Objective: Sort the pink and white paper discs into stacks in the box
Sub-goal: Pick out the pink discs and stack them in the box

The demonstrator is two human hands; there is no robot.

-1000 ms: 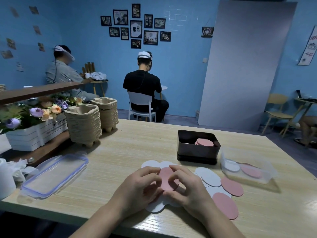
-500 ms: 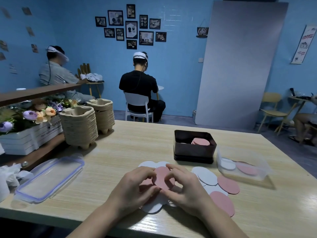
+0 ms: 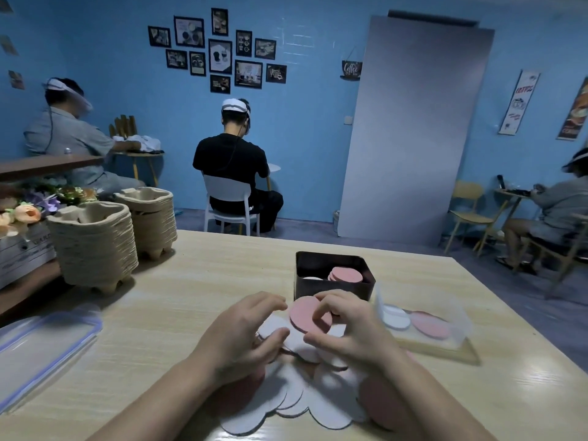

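Lifting clear of the heap, a pink disc (image 3: 305, 316) now rides in the right hand (image 3: 346, 332), where half a second ago both hands were still working it loose down among the white discs (image 3: 286, 399) on the table (image 3: 178, 300). It now hangs just short of the dark box (image 3: 331, 286), so I judge the pick finished and the carry to the pink stack (image 3: 346, 275) begun; a white stack (image 3: 312, 278) shows only as a sliver beside it in the box. The right hand pinches the disc at its right edge, thumb low, fingers curled over the top. The left hand (image 3: 248, 332) is half open, fingers loosely curved, its thumb resting on the white discs and holding nothing. More discs lie in a clear tub (image 3: 458, 316) to the right.
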